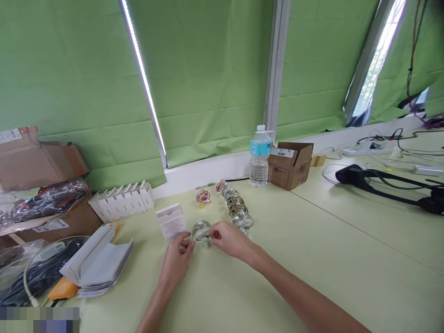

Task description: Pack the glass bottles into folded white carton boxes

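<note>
- Bare forearms (287,282) reached in from the near side of the tabletop (350,259). The left hand (175,261) and right hand (231,237) were apart, on either side of a flask (201,229). Left thumb and forefinger were parted; the right ones drew together at the flask's right side, but whether they gripped it I could not tell.
- Green blinds (211,83) hung beyond the far edge.
- Packing boxes (38,162) were piled toward the tabletop's far left; their labels were unreadable.
- Black eyewear (385,182) lay toward the right edge, unmarked as far as could be seen.
- Near the far edge sat a carton (290,166), its purple print and white label too small to read.
- Just beside it, the water bottle (259,159) wore a blue label, its writing illegible.
- White boxes (121,203) made a row toward the far edge, left of the hands.
- One box (171,223) stood by the left hand, printed with fine, unreadable lines.
- Between the hands, well in from the far edge, sat the flask: apparently glass, so probably stiff, fairly light, slippery and fragile. Its rounded sides looked the best hold, rather than its delicate top.
</note>
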{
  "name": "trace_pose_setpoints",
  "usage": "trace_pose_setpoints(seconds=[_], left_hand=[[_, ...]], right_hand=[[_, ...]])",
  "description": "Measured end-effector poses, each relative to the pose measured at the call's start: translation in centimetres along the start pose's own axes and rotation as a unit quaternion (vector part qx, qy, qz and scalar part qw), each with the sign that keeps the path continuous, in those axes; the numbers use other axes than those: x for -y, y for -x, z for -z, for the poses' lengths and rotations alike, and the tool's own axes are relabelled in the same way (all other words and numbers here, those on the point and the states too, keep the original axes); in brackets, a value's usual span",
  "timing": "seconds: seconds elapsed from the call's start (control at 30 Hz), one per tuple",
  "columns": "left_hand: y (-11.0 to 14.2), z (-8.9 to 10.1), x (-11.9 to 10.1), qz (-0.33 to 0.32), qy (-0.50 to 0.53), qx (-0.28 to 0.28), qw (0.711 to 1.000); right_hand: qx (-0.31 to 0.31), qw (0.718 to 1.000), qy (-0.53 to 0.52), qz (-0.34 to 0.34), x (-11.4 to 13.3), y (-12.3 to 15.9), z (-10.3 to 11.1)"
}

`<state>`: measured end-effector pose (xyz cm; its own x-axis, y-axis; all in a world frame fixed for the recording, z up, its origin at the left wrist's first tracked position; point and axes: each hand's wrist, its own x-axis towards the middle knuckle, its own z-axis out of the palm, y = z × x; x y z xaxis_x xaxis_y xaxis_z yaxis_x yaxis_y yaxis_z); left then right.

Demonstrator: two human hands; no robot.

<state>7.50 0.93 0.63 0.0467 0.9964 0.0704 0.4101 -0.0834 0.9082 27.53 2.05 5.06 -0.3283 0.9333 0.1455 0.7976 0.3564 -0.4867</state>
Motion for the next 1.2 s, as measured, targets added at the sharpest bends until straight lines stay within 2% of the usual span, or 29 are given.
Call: trace_pose_setpoints(seconds=[0.13, 0.27, 0.57, 0.97, 1.2], left_hand=[[0.0, -0.3, -1.1, -0.014, 0.061, 0.004, 0.998], [-0.4, -1.0, -1.0, -0.029, 0.059, 0.024, 0.998], [-0.8, -1.1, -0.3, -0.042, 0.056, 0.029, 0.997], [-0.8, -1.2, 0.0, -0.065, 0.030, 0.028, 0.997], [-0.4, -1.0, -0.7, -0.072, 0.016, 0.024, 0.997]], right_hand=[[-0.077, 0.996, -0.040, 0.015, 0.6, 0.0, 1.1], [-0.154, 0.984, -0.090, 0.015, 0.4, -0.4, 0.8], [-0.189, 0.962, -0.189, 0.051, 1.0, -0.9, -0.2], [-0.175, 0.980, -0.063, 0.071, 1.5, -1.3, -0.9], [-0.155, 0.982, 0.076, 0.073, 2.5, -0.5, -0.1]])
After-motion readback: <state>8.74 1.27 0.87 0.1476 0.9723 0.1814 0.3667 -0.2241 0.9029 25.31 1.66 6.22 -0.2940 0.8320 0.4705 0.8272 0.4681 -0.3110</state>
